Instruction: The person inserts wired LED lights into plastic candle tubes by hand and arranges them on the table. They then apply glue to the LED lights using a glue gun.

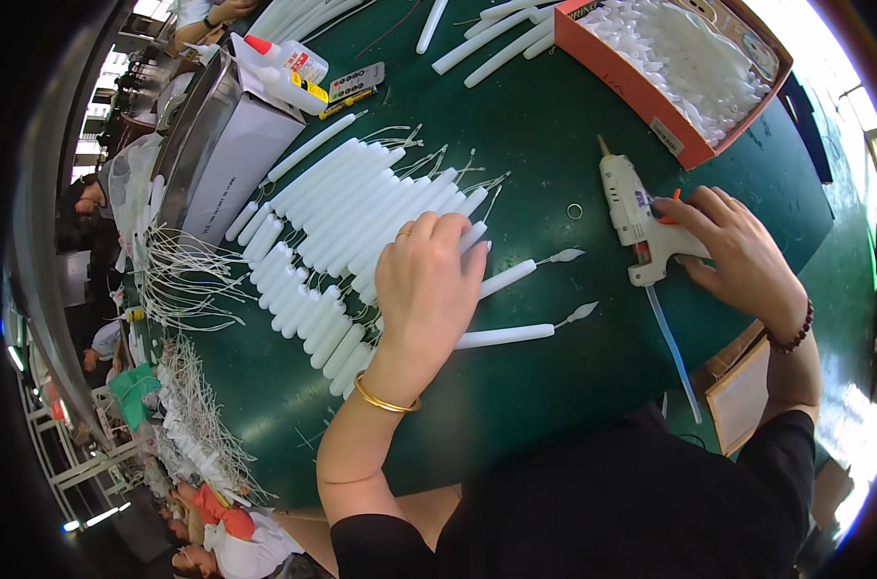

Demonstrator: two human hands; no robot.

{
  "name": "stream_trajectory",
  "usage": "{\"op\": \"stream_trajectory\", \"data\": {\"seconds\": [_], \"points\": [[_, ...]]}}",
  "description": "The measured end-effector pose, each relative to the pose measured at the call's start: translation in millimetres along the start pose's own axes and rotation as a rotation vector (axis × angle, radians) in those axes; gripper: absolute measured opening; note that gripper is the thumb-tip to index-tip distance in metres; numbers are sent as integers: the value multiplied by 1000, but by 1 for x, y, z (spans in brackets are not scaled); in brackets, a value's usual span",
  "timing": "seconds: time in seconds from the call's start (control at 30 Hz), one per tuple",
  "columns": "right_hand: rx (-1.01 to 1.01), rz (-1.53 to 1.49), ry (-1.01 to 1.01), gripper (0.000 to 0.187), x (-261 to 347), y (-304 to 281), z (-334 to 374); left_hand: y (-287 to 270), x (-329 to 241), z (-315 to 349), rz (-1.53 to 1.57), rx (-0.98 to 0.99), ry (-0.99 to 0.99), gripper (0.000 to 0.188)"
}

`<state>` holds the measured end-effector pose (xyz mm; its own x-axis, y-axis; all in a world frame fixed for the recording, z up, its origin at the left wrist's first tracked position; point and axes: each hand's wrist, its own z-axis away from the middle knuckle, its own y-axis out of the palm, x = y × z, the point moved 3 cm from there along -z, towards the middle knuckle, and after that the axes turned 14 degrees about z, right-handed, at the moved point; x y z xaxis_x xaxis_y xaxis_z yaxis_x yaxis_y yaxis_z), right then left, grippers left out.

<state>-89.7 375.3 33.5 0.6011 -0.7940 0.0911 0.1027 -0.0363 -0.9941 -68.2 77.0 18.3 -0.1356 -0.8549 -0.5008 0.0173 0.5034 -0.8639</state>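
My left hand (429, 265), with a gold bangle and a ring, is over the right end of a row of white candle sticks (347, 193). Its fingers are closed round the end of one white candle stick (473, 234); the palm hides the rest. Thin wires stick out of the row's far ends. Just right of this hand lie a white candle (508, 279) and a nearer candle (515, 335), each with a pale flame-shaped tip on wires. My right hand (737, 246) grips the handle of a white glue gun (633, 207), a clear glue stick (672, 347) trailing from its back.
An orange-red box (641, 106) of small translucent flame tips stands far right. A small ring (574, 211) lies near the glue gun. At the left are a carton (240, 159), glue bottles (298, 63), a remote (356, 82) and bundled wires (182, 280). Other people sit beyond the left edge.
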Motion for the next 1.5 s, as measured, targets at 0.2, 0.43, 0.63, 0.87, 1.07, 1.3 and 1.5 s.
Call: {"op": "stream_trajectory", "data": {"seconds": [0.2,0.43,0.63,0.87,1.07,1.3,1.5], "points": [[-145,-66,-73,59,4,15,-16,10,-2,-8,119,-117,111,17],[-408,-53,-166,49,19,24,-25,16,-3,-6,654,-189,87,14],[-511,-54,-376,37,24,34,-23,15,-3,-5,706,-126,-29,6],[-498,-92,-416,38,25,38,-22,14,-2,-4,815,-149,-20,6],[-472,-89,-420,34,28,39,-23,15,1,-4,846,-138,-21,8],[-453,-87,-411,34,27,40,-20,15,-2,-3,866,-122,-47,9],[-464,-82,-398,32,29,40,-20,15,-1,-2,881,-112,-64,9]]}}
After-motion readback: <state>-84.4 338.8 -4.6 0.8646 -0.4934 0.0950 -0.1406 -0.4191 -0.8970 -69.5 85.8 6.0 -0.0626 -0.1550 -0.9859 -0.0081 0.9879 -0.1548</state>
